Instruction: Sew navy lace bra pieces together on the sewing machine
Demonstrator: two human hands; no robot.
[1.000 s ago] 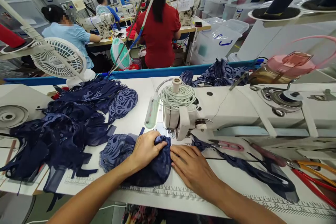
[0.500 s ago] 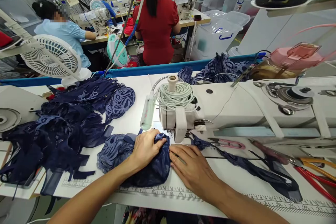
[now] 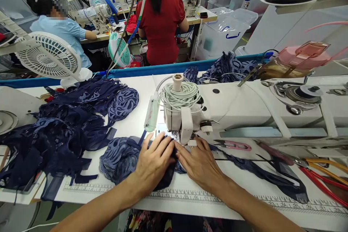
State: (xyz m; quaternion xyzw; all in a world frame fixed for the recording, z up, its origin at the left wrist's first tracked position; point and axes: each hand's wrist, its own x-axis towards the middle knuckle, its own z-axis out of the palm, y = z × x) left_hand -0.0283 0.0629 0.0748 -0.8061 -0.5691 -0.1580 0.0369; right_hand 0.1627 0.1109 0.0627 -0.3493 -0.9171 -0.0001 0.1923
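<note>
On white table [image 3: 130, 123], sewing machine [image 3: 244, 108] sat largest; heap of navy pieces [image 3: 62, 130] lay left of it. Navy lace piece [image 3: 122, 156] lay at needle foot: judged light, limp, snag-prone, best pinned flat near seam edge. Left hand [image 3: 153, 163] and right hand [image 3: 199, 163] pressed flat on it, fingers spread, not clenched. Printed ruler [image 3: 190, 199] along table edge showed numbers, mostly too small to read; no brand legible.
</note>
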